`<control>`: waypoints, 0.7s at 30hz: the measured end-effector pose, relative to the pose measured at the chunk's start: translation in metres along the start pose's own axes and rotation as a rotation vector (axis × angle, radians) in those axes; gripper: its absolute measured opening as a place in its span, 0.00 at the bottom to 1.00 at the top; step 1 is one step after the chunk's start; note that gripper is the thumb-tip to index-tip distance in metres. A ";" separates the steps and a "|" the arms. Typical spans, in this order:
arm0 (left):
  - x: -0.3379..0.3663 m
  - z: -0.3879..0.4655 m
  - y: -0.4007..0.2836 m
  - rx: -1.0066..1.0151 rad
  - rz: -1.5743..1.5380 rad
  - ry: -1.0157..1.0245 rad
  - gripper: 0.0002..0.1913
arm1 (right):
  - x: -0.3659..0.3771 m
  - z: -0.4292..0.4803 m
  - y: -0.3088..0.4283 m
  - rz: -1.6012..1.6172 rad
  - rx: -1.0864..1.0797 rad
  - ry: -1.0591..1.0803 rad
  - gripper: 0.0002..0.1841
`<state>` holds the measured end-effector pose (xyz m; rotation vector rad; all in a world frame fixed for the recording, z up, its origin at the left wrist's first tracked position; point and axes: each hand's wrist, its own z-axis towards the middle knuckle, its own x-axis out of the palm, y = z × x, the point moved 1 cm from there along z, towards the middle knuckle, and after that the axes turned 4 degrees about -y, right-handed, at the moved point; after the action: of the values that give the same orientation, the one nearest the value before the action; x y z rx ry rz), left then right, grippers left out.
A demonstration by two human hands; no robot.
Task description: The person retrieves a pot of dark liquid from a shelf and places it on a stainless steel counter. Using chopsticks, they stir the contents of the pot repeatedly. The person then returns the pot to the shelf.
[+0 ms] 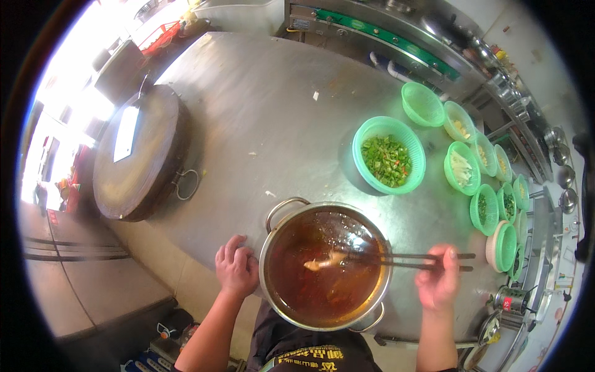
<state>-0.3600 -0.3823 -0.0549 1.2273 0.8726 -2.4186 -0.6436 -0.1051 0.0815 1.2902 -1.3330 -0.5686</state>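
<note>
My right hand [437, 279] holds a pair of long dark chopsticks [409, 260] over a steel pot [266, 288] with two loop handles. Between the chopstick tips is a pale, blurred piece of food [325, 262], at or just above the surface of the reddish-brown liquid [311, 293]. What the piece is, I cannot tell. On the steel table [260, 130], close to the pot's left side, my left hand [236, 267] rests with loosely bent fingers and holds nothing.
Beyond the pot stands a green plastic basket [389, 156] of chopped green peppers. Several smaller green baskets [461, 168] with cut ingredients line the right side. A cleaver [126, 135] lies on a thick round chopping block [153, 176] at left. Stove equipment [372, 32] stands behind.
</note>
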 end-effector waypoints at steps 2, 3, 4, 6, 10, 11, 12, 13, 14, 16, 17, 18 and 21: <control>0.000 0.000 0.000 0.011 -0.004 -0.012 0.10 | -0.001 -0.001 0.008 0.083 0.018 0.026 0.18; 0.001 0.000 0.000 0.008 -0.007 -0.010 0.10 | 0.000 -0.001 0.013 0.140 0.030 0.088 0.19; 0.001 0.000 0.000 0.005 -0.009 -0.010 0.10 | 0.001 -0.002 0.019 0.196 0.041 0.151 0.19; 0.000 0.000 0.001 0.006 -0.017 0.000 0.10 | 0.005 -0.003 0.030 0.331 0.045 0.314 0.20; 0.000 -0.001 0.001 -0.005 0.000 0.031 0.09 | 0.017 -0.010 0.057 0.462 0.075 0.435 0.22; 0.000 -0.001 0.001 0.001 0.003 0.025 0.09 | 0.020 -0.012 0.064 0.477 0.094 0.447 0.22; 0.000 -0.001 0.001 0.005 0.001 0.022 0.09 | 0.024 -0.015 0.070 0.497 0.107 0.473 0.23; 0.001 -0.001 0.002 0.006 -0.010 0.025 0.09 | 0.027 -0.019 0.076 0.517 0.105 0.509 0.23; 0.000 -0.002 0.002 0.000 0.001 0.035 0.09 | 0.031 -0.024 0.081 0.524 0.115 0.487 0.25; 0.002 -0.002 0.003 0.019 -0.002 0.029 0.09 | 0.040 -0.026 0.087 0.569 0.088 0.595 0.24; 0.002 -0.003 0.004 0.018 -0.002 0.036 0.10 | 0.044 -0.027 0.090 0.601 0.075 0.658 0.24; 0.002 -0.003 0.004 0.011 -0.003 0.045 0.10 | 0.049 -0.030 0.093 0.589 0.083 0.652 0.25; 0.004 -0.005 0.005 0.020 -0.014 0.021 0.10 | 0.062 -0.045 0.103 0.462 0.112 0.443 0.22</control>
<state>-0.3567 -0.3832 -0.0623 1.2595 0.8678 -2.4350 -0.6238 -0.1161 0.2073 1.0646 -1.2376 0.1115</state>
